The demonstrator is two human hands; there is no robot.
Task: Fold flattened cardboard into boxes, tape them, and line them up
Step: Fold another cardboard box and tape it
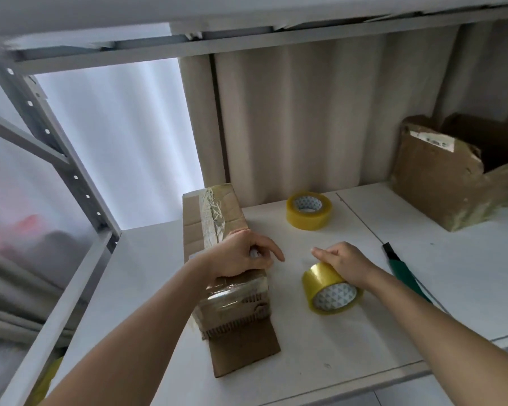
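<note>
I see both forearms reaching in from the lower edge. The left hand (241, 253) lies on top of the long cardboard box (226, 259) at its middle, fingers curled over the right edge with the forefinger pointing right; it appears to grip a small pale item, which I cannot identify. The box lies lengthwise on the white surface (320, 341), taped along its top, its near end flap open. The right hand (345, 263) grasps a yellow tape roll (330, 290) from above, tilted on its edge just right of the box. A second tape roll (308, 210) lies flat further back. A green-handled cutter (401, 269) is partly hidden by the right forearm. A torn carton (452, 177) at far right is cut off by the frame.
</note>
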